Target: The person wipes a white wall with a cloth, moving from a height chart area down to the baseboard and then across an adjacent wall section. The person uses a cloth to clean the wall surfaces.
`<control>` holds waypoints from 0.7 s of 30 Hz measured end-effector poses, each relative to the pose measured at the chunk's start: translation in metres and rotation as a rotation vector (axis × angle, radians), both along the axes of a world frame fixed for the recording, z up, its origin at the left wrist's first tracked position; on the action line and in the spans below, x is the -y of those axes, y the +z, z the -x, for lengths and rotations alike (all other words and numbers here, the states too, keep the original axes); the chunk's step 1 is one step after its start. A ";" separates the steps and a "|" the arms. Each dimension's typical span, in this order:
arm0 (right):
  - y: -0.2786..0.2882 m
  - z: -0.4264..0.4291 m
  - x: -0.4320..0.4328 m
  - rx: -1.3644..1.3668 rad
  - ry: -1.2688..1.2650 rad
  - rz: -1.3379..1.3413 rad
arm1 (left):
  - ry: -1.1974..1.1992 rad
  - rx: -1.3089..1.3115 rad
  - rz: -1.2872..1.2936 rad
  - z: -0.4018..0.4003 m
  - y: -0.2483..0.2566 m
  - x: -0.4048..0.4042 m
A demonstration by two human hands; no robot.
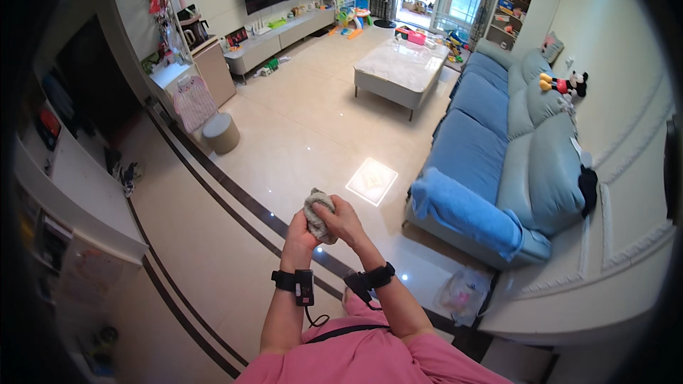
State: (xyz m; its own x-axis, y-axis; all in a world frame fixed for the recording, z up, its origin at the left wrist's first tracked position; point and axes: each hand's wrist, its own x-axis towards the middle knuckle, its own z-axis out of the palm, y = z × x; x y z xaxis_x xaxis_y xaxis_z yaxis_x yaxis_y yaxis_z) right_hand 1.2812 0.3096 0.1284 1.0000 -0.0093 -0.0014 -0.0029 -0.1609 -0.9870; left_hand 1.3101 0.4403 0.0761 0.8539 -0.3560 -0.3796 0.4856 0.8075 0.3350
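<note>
Both my hands are raised in front of me over the tiled floor, holding a bunched grey cloth (319,218) between them. My left hand (300,232) cups the cloth from the left and below. Over its right side lies my right hand (344,220), with the thumb pressed onto the cloth. Part of each hand's fingers is hidden by the cloth. A black strap with a small device sits on each wrist, and a cable hangs from the left one.
A blue sofa (469,101) with a blue towel (464,213) on its near arm stands at right. Ahead is a low coffee table (400,64). A round stool (221,133) stands at left. A plastic bag (465,296) lies near the wall at lower right.
</note>
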 end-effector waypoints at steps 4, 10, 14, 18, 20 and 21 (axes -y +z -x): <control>0.028 -0.110 -0.008 0.024 0.094 0.095 | 0.076 0.014 -0.049 -0.098 0.032 -0.011; 0.006 -0.246 -0.003 -0.026 0.179 0.119 | 0.101 -0.114 -0.070 -0.236 0.021 -0.011; -0.004 -0.349 0.006 -0.034 0.167 0.170 | 0.056 -0.138 -0.046 -0.346 0.002 -0.004; -0.005 -0.469 0.015 0.000 0.078 0.163 | -0.068 -0.100 0.009 -0.479 -0.007 0.006; 0.004 -0.533 0.020 0.029 0.012 0.124 | -0.135 -0.071 0.009 -0.551 0.013 0.014; 0.014 -0.564 0.020 0.029 -0.016 0.104 | -0.176 -0.038 -0.001 -0.586 0.024 0.016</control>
State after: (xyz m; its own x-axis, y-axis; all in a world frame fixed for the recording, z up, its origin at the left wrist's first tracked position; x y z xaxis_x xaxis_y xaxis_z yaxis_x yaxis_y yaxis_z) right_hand 1.8456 0.2892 0.1420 0.9993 -0.0237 0.0291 0.0219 -0.2629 -0.9646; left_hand 1.8964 0.4244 0.0997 0.7631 -0.4988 -0.4109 0.6321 0.7084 0.3140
